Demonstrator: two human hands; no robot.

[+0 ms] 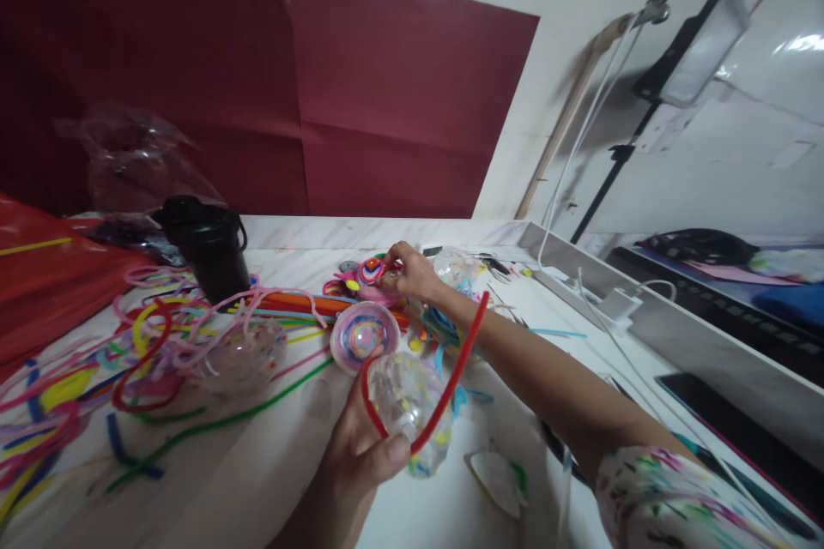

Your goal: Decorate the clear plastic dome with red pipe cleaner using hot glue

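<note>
My left hand (366,446) is closed round a clear plastic ball (412,403) with coloured specks. A red pipe cleaner (451,395) loops across the ball, and my left thumb presses near it. Farther back, my right hand (412,274) reaches over the table, its fingers bent down at a small pile of pink and multicoloured coils (372,272). What its fingertips touch there is partly hidden. Between the hands sits a round pink dish (365,334) with coloured rings inside. Another clear ball (241,356) lies to the left among pipe cleaners.
Loose pipe cleaners (64,412) spread over the left side by a black lidded jug (202,249). A long green one (238,419) crosses the front. On the right are small tools (495,266), white cables (611,334), a black phone-like slab (727,425) and a lamp (699,47).
</note>
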